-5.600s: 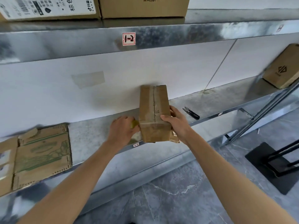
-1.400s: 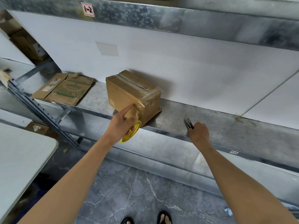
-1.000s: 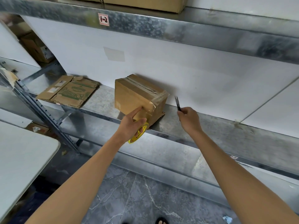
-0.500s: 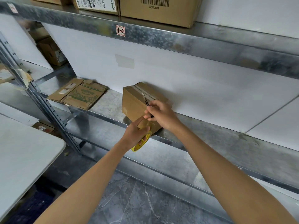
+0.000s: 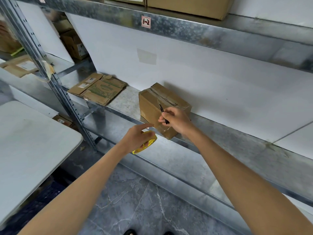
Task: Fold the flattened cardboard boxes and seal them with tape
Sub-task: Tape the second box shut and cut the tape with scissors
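On the left of the steel shelf, a stack of flattened cardboard boxes is lying unfolded, waiting its turn. Nearer, the left hand is curling its grip round a yellow tape roll, forefinger reaching towards the folded box. That box is standing at the shelf's near edge, tape already running along its top seam. The right hand is pinching small black snips against the box's front, blades pointing up. I judge the strip is about to be cut, finishing this box. A white desk is standing at the left, cartons are sitting on the upper shelf, and a grey marbled floor is showing below.
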